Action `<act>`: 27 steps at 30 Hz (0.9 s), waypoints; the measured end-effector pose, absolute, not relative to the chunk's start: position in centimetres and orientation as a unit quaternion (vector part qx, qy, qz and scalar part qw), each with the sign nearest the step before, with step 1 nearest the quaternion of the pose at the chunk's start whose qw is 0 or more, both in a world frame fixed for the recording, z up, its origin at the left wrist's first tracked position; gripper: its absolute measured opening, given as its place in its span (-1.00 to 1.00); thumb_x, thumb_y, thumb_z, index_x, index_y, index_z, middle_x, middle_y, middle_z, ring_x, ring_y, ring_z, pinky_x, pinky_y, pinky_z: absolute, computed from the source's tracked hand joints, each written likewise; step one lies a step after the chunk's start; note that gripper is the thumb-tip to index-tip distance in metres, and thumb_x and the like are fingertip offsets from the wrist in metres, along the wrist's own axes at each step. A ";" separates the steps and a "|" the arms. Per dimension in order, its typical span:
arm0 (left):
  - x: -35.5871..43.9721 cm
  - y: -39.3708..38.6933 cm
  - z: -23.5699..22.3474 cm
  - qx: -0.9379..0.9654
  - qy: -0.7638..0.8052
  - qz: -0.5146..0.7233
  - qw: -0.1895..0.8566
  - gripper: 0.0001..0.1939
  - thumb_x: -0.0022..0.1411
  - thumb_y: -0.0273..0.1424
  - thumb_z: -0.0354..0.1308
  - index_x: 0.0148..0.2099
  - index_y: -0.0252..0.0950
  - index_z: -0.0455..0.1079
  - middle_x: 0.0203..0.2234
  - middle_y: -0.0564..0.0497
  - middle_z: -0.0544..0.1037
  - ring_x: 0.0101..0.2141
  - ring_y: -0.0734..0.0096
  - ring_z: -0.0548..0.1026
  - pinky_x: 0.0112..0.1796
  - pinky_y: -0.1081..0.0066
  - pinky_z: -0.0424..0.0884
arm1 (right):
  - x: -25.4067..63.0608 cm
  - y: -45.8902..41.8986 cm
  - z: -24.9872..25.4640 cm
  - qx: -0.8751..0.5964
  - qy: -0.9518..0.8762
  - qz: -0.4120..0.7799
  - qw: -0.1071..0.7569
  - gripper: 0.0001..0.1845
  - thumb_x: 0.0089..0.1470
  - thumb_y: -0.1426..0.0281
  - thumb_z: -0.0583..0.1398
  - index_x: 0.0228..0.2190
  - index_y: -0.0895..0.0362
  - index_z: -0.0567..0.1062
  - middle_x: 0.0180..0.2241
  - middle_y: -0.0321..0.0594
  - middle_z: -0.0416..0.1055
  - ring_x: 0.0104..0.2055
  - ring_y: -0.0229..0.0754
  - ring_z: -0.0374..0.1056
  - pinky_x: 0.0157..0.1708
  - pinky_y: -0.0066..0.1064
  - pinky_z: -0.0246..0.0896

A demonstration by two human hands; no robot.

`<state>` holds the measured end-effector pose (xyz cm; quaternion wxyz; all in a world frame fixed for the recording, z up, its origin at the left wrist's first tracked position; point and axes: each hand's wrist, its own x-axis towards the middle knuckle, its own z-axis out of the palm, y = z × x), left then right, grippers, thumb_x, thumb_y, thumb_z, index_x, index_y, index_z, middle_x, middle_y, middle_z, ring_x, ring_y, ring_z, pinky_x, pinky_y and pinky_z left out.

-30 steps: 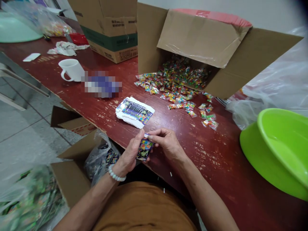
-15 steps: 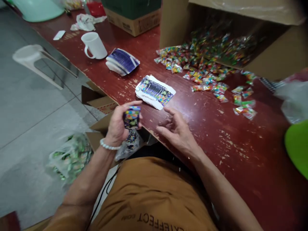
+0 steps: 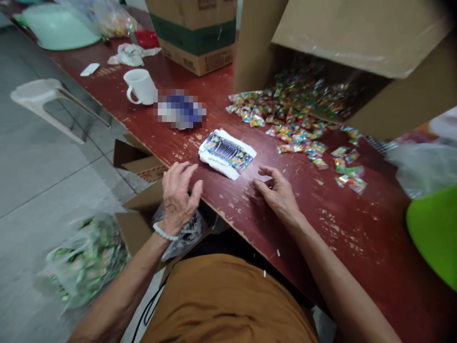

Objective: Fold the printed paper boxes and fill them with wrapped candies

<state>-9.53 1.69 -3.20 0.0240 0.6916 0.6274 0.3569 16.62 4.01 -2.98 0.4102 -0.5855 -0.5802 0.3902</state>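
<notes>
Paper cards (image 3: 227, 154), just beyond open left hand (image 3: 178, 197), right hand (image 3: 276, 193)

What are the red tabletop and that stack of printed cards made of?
The red tabletop looks like painted wood: glossy paint chipped to pale flecks. The printed cards seem glossy coated paper card, white at the edges; plastic can't be ruled out.

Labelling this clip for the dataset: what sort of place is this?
Probably a small manual packing workshop: a long, chipped red-painted table, a tipped cardboard carton spilling small colourful sachets, and a stack of printed cards.
</notes>
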 end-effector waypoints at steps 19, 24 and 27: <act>-3.5 7.9 -4.9 0.797 0.572 0.192 -0.041 -0.15 0.30 0.02 -0.01 0.39 -0.52 0.06 0.38 -0.45 -0.02 0.38 -0.27 -0.18 0.20 -0.36 -0.40 | 15.2 12.0 -3.5 -0.629 -0.475 0.354 0.503 -0.58 -0.14 0.03 0.29 -0.40 0.11 0.43 -0.33 -0.19 0.40 -0.29 -0.11 0.35 -0.27 -0.28 0.29; -3.2 5.6 -1.0 0.724 0.547 0.374 0.191 -0.25 0.24 -0.04 0.11 0.34 -0.34 0.17 0.32 -0.33 0.21 0.31 -0.14 0.13 0.27 -0.15 -0.11 | 17.4 8.8 -1.5 -0.550 -0.453 0.476 0.515 -0.56 -0.08 -0.01 0.28 -0.37 0.10 0.42 -0.59 -0.43 0.24 -0.65 -0.36 0.01 -0.65 -0.48 -0.07; -2.5 3.1 1.4 0.593 0.431 0.327 0.597 -0.33 0.23 0.03 0.10 0.22 -0.31 0.31 0.10 -0.32 0.49 0.04 -0.08 0.50 0.03 0.03 0.38 | 17.8 5.8 0.5 -0.440 -0.459 0.584 0.505 -0.64 -0.08 0.12 0.37 -0.40 0.12 0.47 -0.59 -0.43 0.28 -0.63 -0.41 0.01 -0.64 -0.53 -0.09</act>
